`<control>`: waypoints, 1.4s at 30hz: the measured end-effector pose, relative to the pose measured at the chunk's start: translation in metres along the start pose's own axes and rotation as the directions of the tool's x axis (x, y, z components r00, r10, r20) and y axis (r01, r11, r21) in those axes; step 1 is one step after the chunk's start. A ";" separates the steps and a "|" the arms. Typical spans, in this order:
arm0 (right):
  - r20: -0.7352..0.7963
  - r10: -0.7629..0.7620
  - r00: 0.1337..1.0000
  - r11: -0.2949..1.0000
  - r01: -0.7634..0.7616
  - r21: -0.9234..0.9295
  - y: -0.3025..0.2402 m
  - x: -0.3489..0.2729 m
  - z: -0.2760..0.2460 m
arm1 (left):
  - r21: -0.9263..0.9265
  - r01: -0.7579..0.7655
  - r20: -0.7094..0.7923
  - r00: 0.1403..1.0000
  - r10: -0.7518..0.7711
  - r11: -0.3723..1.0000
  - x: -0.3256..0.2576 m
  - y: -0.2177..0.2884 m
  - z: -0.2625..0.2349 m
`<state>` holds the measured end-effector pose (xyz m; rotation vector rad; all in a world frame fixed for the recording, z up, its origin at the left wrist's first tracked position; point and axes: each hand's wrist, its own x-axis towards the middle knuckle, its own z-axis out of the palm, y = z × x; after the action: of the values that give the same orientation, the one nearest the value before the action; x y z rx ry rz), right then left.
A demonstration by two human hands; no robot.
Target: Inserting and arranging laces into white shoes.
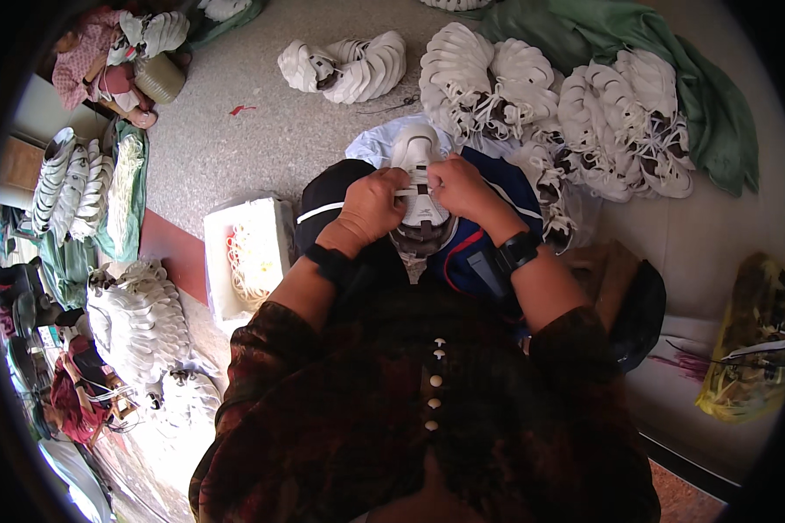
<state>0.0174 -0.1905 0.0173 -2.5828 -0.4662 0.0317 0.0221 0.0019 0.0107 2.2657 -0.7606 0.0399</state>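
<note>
A white and grey shoe upper (417, 150) lies on my lap, its toe pointing away from me. My left hand (377, 202) is closed at the left side of its lacing area, fingertips pinched. On the opposite side my right hand (462, 186) is closed too, its thumb and fingers pressed together. A short stretch of white shoelace (417, 190) runs across the shoe between the two hands. The lace ends inside my fingers are hidden. Below the hands the shoe's dark-lined ankle opening (423, 234) faces me.
Left of my lap stands a white foam box (221, 261) with pale laces (251, 270). Stacked white shoe uppers (458, 78) lie ahead and right beside a green cloth (706, 96); another stack (349, 70) lies ahead. Other people (105, 65) sit at left. A yellow bag (741, 383) lies far right.
</note>
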 end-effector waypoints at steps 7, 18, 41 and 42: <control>0.040 0.065 0.997 0.998 -0.065 -0.007 -0.013 0.008 -0.007 | -0.045 -0.025 0.015 1.000 0.026 0.999 -0.003 -0.002 -0.004; 0.084 0.095 0.992 0.973 -0.074 -0.220 -0.029 0.004 -0.015 | 0.161 0.024 0.058 0.998 -0.034 0.987 0.001 0.007 -0.002; 0.029 -0.457 0.889 0.790 0.420 -0.447 -0.004 -0.030 -0.012 | 0.175 0.075 0.063 0.994 -0.087 0.982 0.002 0.006 0.009; 0.035 -0.446 0.894 0.806 0.418 -0.418 -0.005 -0.030 -0.011 | 0.126 0.059 0.049 0.997 -0.066 0.990 -0.001 0.003 0.008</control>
<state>-0.0114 -0.2022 0.0272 -2.8004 -1.1387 -0.3486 0.0179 -0.0048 0.0067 2.4159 -0.7322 -0.0026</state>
